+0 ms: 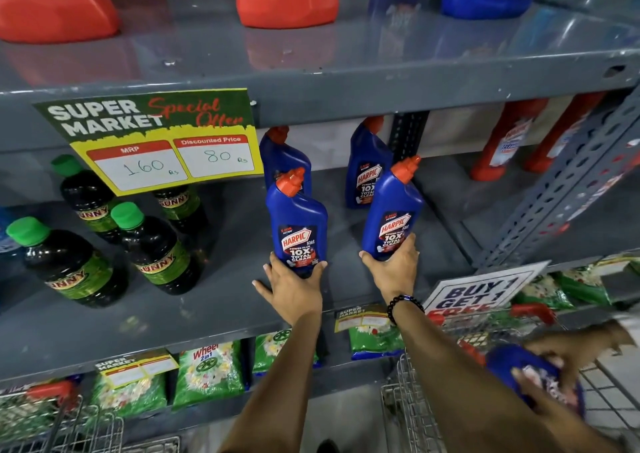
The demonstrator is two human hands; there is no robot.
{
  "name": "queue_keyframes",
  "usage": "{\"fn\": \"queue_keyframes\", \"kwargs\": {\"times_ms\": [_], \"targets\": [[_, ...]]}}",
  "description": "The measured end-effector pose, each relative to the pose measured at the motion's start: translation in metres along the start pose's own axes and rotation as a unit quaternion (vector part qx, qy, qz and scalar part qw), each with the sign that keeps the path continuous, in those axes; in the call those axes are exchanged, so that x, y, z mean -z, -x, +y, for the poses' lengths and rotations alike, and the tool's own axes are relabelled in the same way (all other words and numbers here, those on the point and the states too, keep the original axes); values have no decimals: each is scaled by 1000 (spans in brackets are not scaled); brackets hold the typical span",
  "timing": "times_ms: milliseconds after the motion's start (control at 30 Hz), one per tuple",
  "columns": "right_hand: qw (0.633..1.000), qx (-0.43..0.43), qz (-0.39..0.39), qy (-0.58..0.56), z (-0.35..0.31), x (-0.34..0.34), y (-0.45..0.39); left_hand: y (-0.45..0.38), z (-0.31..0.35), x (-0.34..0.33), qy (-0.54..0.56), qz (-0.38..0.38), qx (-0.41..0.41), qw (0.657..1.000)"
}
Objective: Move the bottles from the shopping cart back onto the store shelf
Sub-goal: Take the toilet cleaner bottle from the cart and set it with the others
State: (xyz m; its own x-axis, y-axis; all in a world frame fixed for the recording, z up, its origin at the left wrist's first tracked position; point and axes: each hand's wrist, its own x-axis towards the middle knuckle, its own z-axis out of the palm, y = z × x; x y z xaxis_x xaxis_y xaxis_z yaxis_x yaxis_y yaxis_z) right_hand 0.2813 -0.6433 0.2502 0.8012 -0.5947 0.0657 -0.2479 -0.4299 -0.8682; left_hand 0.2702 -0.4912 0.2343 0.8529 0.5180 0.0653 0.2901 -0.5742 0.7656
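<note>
- The left hand (294,281) wraps the base of a blue Harpic bottle (299,224) with a red cap, thumb on one side and fingers (265,281) spread on the other, the lowest fingertips touching the grey middle shelf (207,300).
- The right hand (393,267), a dark bead bracelet (403,305) on its wrist, cups the base of a second Harpic bottle (393,215); its fingers curl around the bottle's lower edge.
- Both held bottles stand roughly upright at the front of the shelf, near each other but apart.
- Just beyond the fingertips, further back on the shelf, stand two more Harpic bottles (367,172).
- To the left of the left hand's fingers stand dark Sunny bottles (157,255) with green caps.
- Above them hangs a yellow offer sign (166,140) showing 160 and 80.
- Below and right of the right wrist is a wire shopping cart (415,414).
- There, another person's blurred hands (554,373) hold a blue bottle (509,366).
- Under the forearms, green Wheel detergent packs (207,373) fill the lower shelf.
</note>
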Motion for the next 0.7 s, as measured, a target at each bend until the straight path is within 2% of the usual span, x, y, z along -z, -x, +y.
{"fn": "queue_keyframes", "kwargs": {"times_ms": [700], "targets": [[1000, 10, -2, 15, 0, 0, -1, 2, 1, 1, -14, -6, -5, 1000]]}}
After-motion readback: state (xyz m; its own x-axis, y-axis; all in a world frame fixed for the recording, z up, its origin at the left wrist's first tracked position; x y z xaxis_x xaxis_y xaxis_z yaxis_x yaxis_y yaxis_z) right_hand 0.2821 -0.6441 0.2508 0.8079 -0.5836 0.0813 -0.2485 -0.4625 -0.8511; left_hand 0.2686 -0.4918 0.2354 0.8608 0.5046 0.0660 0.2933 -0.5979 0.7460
